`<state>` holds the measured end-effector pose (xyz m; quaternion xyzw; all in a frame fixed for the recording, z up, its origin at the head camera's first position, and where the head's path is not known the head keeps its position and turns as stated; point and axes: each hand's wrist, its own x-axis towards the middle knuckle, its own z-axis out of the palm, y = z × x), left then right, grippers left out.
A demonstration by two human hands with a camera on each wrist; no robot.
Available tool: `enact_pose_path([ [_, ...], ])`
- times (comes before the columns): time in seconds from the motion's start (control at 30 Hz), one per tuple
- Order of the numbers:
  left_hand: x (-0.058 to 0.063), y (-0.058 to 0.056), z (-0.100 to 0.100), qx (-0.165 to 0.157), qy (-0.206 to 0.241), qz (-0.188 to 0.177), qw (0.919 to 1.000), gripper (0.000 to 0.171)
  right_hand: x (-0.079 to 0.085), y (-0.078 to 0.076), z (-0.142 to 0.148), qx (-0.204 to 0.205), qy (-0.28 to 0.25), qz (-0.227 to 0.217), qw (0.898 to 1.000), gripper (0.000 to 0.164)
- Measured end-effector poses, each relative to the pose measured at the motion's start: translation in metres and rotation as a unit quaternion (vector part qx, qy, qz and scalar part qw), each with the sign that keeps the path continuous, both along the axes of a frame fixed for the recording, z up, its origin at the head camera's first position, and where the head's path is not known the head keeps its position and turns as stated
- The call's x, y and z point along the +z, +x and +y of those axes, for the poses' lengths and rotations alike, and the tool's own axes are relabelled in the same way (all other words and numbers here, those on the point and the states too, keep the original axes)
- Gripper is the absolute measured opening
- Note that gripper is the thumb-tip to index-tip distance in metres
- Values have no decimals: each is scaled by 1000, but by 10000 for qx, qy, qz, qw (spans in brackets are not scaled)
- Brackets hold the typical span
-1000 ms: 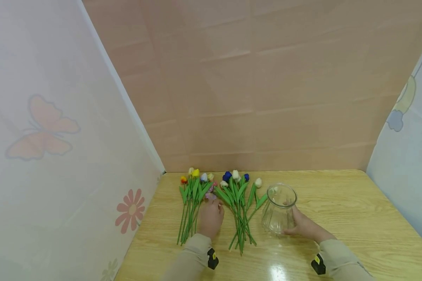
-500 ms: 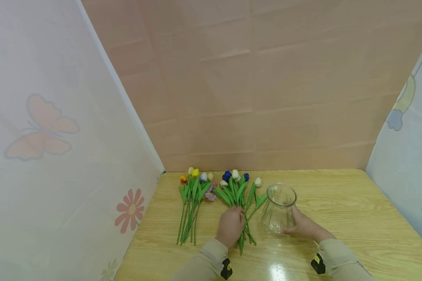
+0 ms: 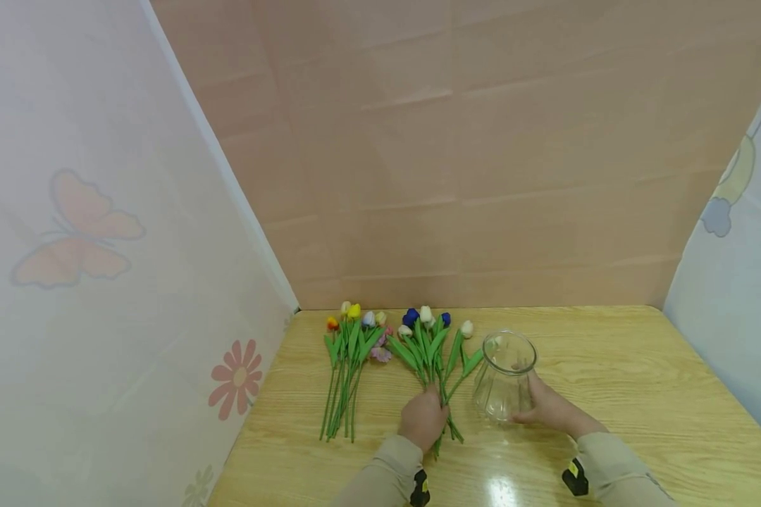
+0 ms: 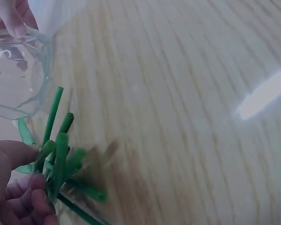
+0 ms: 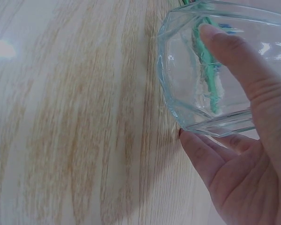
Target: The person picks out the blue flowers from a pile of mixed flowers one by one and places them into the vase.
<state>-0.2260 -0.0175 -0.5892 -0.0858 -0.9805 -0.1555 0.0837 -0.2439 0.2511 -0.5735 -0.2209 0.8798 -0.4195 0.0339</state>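
Observation:
My left hand grips the green stems of the right-hand bunch of tulips, whose heads are white and dark blue. In the left wrist view its thumb and curled fingers close round several stems, their cut ends sticking out. My right hand holds a clear glass vase from its right side. In the right wrist view the thumb lies along the near glass wall and the other fingers sit by the base. One white tulip lies slanted between bunch and vase.
Another bunch of tulips, yellow, orange, pale blue and pink, lies on the wooden table to the left. A brown cloth hangs behind. White printed cloths stand at both sides.
My left hand has moved right, from beside the left bunch onto the right bunch's stems, then slid slightly down them, nearer me. The right hand and vase have stayed put.

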Motion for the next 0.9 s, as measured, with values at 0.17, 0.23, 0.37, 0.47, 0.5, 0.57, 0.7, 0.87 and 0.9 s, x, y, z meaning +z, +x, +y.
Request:
enact_pose_path([
  [0.17, -2, 2, 0, -21, -215, 63, 9997, 25, 2, 1, -1, 4, -19, -33, 10000, 101],
  [0.23, -1, 2, 1, -9, -255, 49, 9997, 25, 2, 2, -1, -10, -30, -100, 9999, 101],
  [0.37, 2, 1, 1, 43, -75, -81, 9999, 21, 2, 2, 0, -13, -54, -223, 9997, 101],
  [0.47, 5, 0, 0, 95, 173, -225, 9996, 21, 0, 1, 1, -2, -36, -234, 9997, 102],
  [0.5, 6, 0, 0, 107, 263, -240, 9993, 22, 0, 1, 1, 4, -28, -208, 9998, 101],
  [0.57, 7, -1, -1, 123, 429, -339, 9984, 23, 0, 1, 1, -24, -2, -183, 9998, 101],
  [0.7, 9, -1, -2, 176, 824, -526, 9951, 28, 2, 2, 0, -3, -19, -138, 9999, 102],
  [0.87, 11, -4, -1, 332, 1132, -638, 9910, 26, 4, 3, -1, -3, -98, -105, 9999, 102],
  [0.9, 12, -4, -1, 365, 1114, -644, 9910, 24, 4, 3, -1, 12, -102, -92, 9999, 101],
])
